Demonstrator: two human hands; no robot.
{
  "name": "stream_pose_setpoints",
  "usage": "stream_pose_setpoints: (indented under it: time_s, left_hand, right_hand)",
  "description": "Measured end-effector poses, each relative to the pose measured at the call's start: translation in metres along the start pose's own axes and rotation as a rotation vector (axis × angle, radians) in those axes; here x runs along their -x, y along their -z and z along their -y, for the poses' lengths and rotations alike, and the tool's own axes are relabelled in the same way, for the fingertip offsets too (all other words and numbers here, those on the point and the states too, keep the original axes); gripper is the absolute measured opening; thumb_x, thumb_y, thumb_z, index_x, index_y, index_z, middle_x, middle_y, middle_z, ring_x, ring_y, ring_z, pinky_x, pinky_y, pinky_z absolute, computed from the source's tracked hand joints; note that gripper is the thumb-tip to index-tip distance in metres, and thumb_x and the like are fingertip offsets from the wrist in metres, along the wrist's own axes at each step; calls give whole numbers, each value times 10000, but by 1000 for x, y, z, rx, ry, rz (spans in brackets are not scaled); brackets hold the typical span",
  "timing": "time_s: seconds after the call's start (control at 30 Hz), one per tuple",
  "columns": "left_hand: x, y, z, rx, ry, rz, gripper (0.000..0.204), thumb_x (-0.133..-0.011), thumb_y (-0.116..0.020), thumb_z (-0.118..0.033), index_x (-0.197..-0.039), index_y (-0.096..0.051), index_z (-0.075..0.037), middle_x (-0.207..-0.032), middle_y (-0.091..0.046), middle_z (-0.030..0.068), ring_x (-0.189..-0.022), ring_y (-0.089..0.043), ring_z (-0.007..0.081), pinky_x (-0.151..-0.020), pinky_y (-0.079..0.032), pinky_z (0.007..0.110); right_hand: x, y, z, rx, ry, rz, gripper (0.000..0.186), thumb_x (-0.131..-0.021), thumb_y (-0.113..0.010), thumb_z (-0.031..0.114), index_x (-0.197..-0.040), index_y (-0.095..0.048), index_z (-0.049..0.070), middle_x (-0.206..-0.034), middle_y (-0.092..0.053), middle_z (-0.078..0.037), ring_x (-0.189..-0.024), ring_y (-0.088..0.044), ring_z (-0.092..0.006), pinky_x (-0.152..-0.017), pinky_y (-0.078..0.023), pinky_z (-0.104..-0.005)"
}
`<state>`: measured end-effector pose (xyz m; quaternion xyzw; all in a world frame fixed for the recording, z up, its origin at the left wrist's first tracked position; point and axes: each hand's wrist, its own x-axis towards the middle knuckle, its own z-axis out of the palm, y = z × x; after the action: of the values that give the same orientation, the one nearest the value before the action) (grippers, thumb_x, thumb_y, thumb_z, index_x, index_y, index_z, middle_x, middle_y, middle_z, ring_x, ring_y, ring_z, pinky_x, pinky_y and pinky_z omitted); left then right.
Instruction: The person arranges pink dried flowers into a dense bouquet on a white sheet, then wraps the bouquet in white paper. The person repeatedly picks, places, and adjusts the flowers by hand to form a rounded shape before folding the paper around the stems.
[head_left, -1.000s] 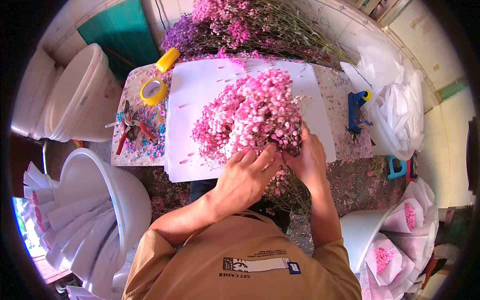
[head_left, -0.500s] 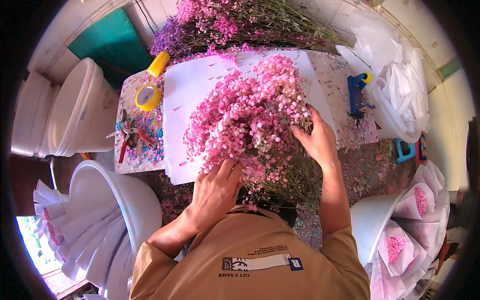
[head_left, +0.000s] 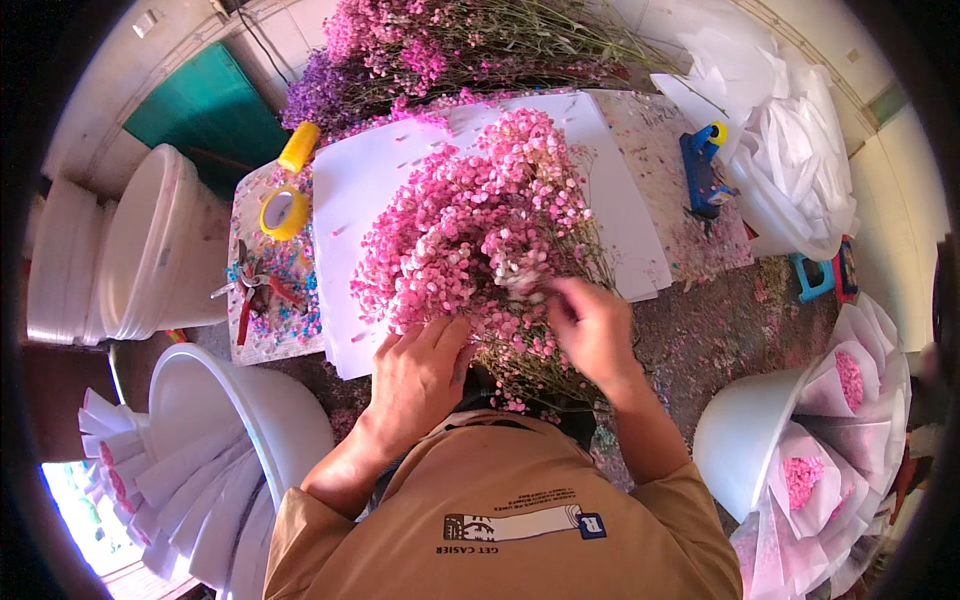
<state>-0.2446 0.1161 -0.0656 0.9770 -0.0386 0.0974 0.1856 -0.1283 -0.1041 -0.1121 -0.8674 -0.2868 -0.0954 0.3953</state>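
A large bunch of pink baby's-breath flowers (head_left: 450, 240) with thin green-brown stems lies on white paper sheets (head_left: 350, 175) atop a speckled board (head_left: 680, 240). My left hand (head_left: 418, 360) has its fingers curled on the bunch's lower left edge, holding it. My right hand (head_left: 590, 330) is at the bunch's lower right, thumb and fingers closed among the flowers and stems; the fingertips are partly hidden. Yellow tape rolls (head_left: 285, 213) and red-handled shears (head_left: 262, 293) lie left of the paper; a blue tape dispenser (head_left: 707, 178) stands to its right.
More pink and purple dried flowers (head_left: 390, 50) lie behind the board. Stacked white buckets (head_left: 140, 245) stand left. Paper-filled buckets are at lower left (head_left: 262, 385), paper-wrapped pink bouquets (head_left: 805, 480) at lower right, white wrapping paper (head_left: 780, 170) at right and a green panel (head_left: 200, 105) at back left.
My right hand has moved lower and leftward since half a second ago, closing among the stems. My left hand has drawn left and down from a second ago. The bunch has spread and shifted left.
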Motion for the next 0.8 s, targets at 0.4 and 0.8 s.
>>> stream_pose_setpoints:
  time_s: [0.4, 0.8]
  left_hand:
    - [-27, 3, -10, 26, -58, -44, 289, -899, -730, -148, -1175, -670, -90, -873, -694, 101, -767, -704, 317, -636, -555, 440]
    - [-80, -28, -4, 50, -312, -108, 374, -750, -746, -35, -1116, -713, -102, -964, -691, 68, -846, -684, 289, -704, -584, 416]
  right_hand:
    - [6, 16, -19, -929, -470, 32, 129, -957, -702, 34, -1075, -696, -19, -782, -660, -3, -662, -577, -68, -611, -473, -232]
    - [5, 20, -6, -291, 28, 109, 232, -868, -794, 59, -1075, -726, -20, -888, -715, -135, -685, -670, -227, -618, -533, -326]
